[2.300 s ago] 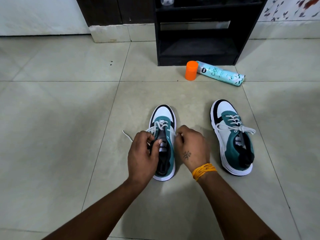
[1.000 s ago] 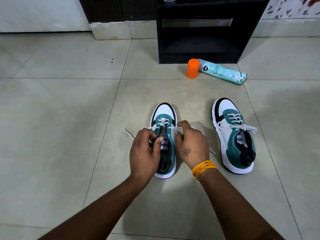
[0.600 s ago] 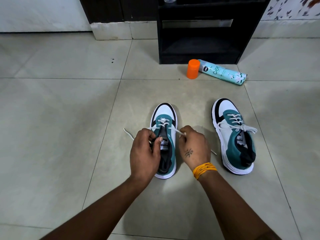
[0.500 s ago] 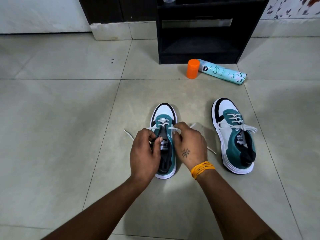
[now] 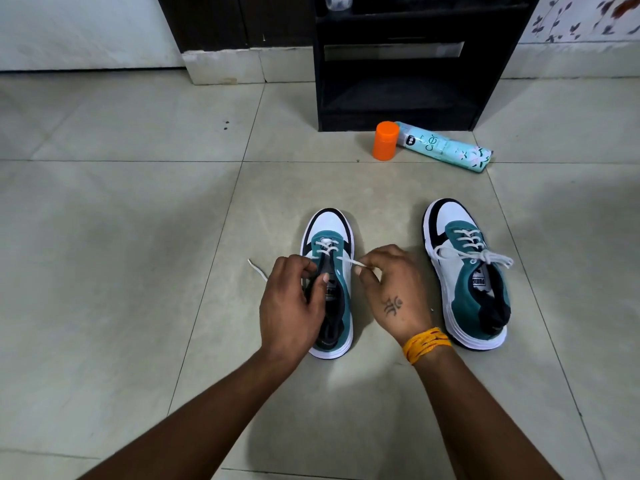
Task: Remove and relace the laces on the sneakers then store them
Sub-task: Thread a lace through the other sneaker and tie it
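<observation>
While the near sneaker (image 5: 329, 282) stands on the floor tiles (image 5: 138, 237) between the wrists, we find its white lace (image 5: 348, 261) threaded only through the front eyelets, with 1 loose end trailing on the tile to the left. The left hand (image 5: 294, 303) grips the tongue and collar with curled fingers; the right hand (image 5: 391, 289) pinches the lace just beside the eyelet row. We judge that the step in hand is working the lace at the upper eyelets. We recommend keeping the tongue flat, pulling the lace along its own line, and matching both ends before going on. The second sneaker (image 5: 467, 271) sits well apart to the right, laced and tied. The black shelf (image 5: 398, 64) behind appears fit for storage.
</observation>
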The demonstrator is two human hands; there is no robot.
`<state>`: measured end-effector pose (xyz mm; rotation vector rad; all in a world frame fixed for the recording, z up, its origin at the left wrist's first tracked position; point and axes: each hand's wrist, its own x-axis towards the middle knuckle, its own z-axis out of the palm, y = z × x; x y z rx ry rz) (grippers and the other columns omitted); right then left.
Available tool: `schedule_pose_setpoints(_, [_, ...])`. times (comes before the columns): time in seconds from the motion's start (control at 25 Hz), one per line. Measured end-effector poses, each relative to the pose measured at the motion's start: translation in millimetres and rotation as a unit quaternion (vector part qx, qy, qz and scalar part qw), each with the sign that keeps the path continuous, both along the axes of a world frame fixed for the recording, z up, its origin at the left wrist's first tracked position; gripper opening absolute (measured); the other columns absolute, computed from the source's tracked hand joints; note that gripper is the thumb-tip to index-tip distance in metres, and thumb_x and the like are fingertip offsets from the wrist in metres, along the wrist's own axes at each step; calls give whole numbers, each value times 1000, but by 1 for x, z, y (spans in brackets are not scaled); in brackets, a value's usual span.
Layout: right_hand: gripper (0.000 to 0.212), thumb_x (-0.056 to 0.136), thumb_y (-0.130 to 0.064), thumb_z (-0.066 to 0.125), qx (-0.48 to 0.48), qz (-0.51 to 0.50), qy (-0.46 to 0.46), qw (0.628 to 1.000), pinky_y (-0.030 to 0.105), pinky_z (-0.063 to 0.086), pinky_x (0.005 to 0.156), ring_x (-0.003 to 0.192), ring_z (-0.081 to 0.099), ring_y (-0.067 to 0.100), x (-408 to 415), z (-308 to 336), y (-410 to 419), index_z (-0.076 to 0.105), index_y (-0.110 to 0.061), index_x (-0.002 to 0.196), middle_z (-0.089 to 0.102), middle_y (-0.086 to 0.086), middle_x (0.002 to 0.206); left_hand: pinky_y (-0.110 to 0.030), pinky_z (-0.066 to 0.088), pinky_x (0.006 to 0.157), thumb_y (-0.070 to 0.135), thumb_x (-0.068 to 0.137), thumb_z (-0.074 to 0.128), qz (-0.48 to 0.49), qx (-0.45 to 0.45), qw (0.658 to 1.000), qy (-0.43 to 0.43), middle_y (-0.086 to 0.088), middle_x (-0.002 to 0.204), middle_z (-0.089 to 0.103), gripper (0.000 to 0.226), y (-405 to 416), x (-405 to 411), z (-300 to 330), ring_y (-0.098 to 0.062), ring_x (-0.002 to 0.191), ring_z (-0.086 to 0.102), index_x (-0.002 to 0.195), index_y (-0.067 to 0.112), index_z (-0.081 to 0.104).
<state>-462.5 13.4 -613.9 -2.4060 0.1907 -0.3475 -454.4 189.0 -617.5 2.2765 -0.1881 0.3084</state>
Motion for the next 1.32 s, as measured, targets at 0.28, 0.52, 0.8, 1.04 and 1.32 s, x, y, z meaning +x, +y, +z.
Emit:
schedule_pose_setpoints(0.28, [9, 90, -15, 73, 200, 3, -34, 979, 35, 59, 76, 77, 71, 6, -9, 54, 14, 77, -23, 92, 75, -12, 79, -34, 48, 66, 33, 87, 58, -127, 114, 985, -1, 6, 94, 61, 26, -23, 23, 44, -18, 87, 60, 110, 25, 67])
schedule_pose_setpoints(0.52, [13, 100, -21, 63, 260, -7, -58, 964, 44, 58, 74, 72, 70, 15, -13, 73, 16, 73, -22, 92, 72, -6, 74, -32, 47, 61, 20, 88, 66, -115, -33, 993, 2, 11, 68, 58, 8, -19, 22, 62, -11, 66, 55, 79, 20, 67])
schedule_pose_setpoints(0.8, [17, 97, -16, 54, 221, 122, -2, 968, 47, 52, 62, 65, 59, 34, 2, 75, 18, 69, -24, 99, 63, 11, 69, -16, 48, 57, 6, 88, 72, -80, -152, 984, 49, 9, 70, 69, 16, -15, 19, 97, -6, 62, 62, 81, 19, 75])
schedule_pose_setpoints(1.04, [14, 98, -25, 60, 82, -8, 36, 996, 37, 45, 61, 72, 65, 26, 3, 52, 8, 61, -25, 84, 65, -4, 70, -45, 58, 69, 15, 91, 75, -43, -231, 969, 76, 6, 77, 73, 13, -4, 31, 104, -13, 68, 61, 81, 23, 74])
schedule_pose_setpoints(1.32, [11, 97, -18, 66, 143, 72, -55, 986, 20, 41, 56, 59, 52, 12, -2, 75, 27, 67, -28, 102, 57, -9, 61, -36, 54, 69, 10, 91, 76, -75, -253, 958, 110, 2, 78, 74, 12, -8, 25, 100, -16, 71, 66, 81, 17, 74])
